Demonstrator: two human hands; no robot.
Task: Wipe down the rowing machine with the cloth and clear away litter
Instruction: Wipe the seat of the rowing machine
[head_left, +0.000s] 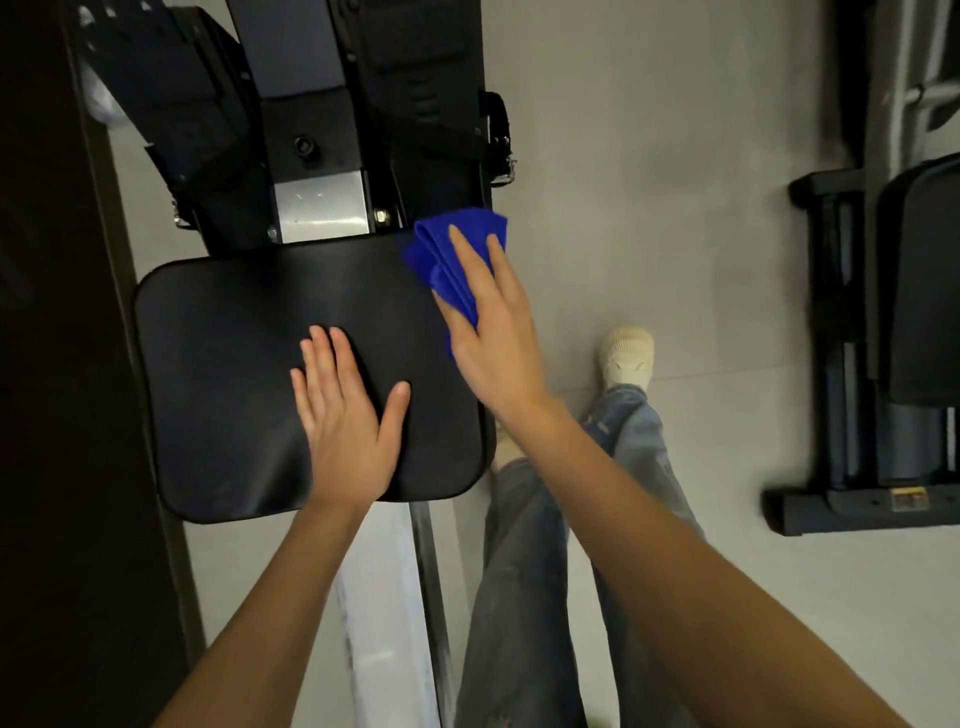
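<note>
The rowing machine's black padded seat (223, 374) fills the middle of the view, on a silver rail (384, 613) that runs toward me. My left hand (348, 421) lies flat on the seat with fingers spread and nothing in it. My right hand (488, 332) presses a folded blue cloth (447, 249) against the seat's far right corner, fingers stretched out over it. Beyond the seat are the black footrests with straps (426, 93) and the metal frame (317, 202).
A dark wall or panel (57, 364) runs along the left side. My legs in blue jeans (524, 571) and a pale shoe (626, 358) stand on the grey floor to the right of the rail. Another black exercise machine (883, 338) stands at the right edge.
</note>
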